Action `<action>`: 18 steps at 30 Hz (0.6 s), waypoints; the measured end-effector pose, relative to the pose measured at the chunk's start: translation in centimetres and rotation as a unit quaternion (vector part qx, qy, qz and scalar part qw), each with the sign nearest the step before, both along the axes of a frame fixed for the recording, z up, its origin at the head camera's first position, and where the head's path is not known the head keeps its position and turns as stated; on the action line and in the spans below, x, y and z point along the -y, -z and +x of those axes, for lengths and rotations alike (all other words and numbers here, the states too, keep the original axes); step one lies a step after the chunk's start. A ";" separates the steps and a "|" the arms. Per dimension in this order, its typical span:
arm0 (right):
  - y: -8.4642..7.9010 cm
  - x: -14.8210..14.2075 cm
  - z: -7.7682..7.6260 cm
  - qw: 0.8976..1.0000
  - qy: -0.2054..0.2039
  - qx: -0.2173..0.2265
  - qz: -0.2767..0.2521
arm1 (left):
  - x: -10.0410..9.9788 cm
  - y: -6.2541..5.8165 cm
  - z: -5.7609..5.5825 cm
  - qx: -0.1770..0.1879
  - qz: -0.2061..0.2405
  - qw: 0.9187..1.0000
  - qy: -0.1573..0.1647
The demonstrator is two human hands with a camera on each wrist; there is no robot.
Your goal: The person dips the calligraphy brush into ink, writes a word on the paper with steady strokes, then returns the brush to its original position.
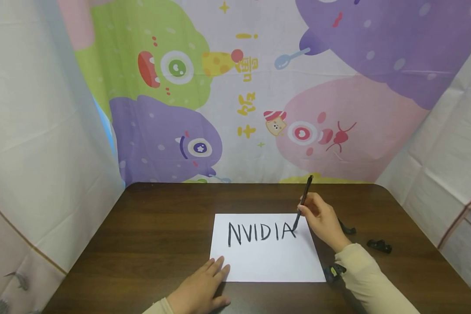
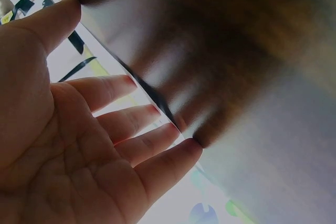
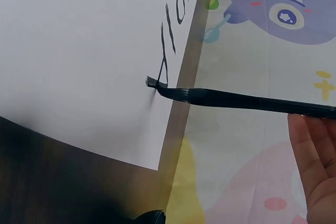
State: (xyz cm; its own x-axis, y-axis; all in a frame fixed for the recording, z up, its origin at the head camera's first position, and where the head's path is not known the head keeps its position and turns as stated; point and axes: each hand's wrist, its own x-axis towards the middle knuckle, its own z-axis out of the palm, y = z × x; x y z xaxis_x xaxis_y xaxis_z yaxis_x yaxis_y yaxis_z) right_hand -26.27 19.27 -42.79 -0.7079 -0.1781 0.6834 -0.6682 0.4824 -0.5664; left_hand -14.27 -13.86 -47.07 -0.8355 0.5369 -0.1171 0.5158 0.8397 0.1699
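Note:
A white sheet of paper [image 1: 267, 266] lies on the dark wooden table, with "NVIDIA" lettered in black across its upper half. My right hand [image 1: 322, 218] pinches a black brush pen [image 1: 306, 192], tilted with its top end up. In the right wrist view the bent tip of the brush pen [image 3: 226, 98] meets the paper [image 3: 79, 72] at the last letter, A. My left hand [image 1: 200, 285] rests with spread fingers over the sheet's lower left corner and the table. The left wrist view shows that left hand's [image 2: 79, 145] palm side, fingertips touching the surface.
Two small black objects [image 1: 380, 246] [image 1: 348, 227] lie on the table [image 1: 153, 244] right of the paper; their kind is unclear. A black device [image 1: 333, 272] sits by my right wrist. A cartoon-printed curtain [image 1: 243, 161] hangs behind the table, with white cloth [image 1: 43, 131] at the sides.

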 end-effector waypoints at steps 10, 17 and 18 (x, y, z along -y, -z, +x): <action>-1.5 0.0 0.5 1.000 -0.010 -0.017 -0.016 | 0.0 0.0 0.0 -0.011 -0.001 1.000 0.003; -3.3 -0.3 0.3 0.997 -0.024 -0.046 -0.062 | 0.0 0.2 0.0 -0.018 -0.002 1.000 0.004; -3.5 -0.4 0.4 0.997 -0.024 -0.048 -0.063 | 0.0 0.2 0.0 -0.018 -0.002 1.000 0.004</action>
State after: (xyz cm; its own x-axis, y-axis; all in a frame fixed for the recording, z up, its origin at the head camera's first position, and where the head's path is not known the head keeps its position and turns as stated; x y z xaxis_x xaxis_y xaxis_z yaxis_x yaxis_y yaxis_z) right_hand -25.87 19.65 -39.31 -0.6305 -0.1187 0.7671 -0.7429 0.3788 -0.5520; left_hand -14.25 -13.91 -47.26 -0.8345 0.5438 -0.0894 0.5289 0.8359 0.1469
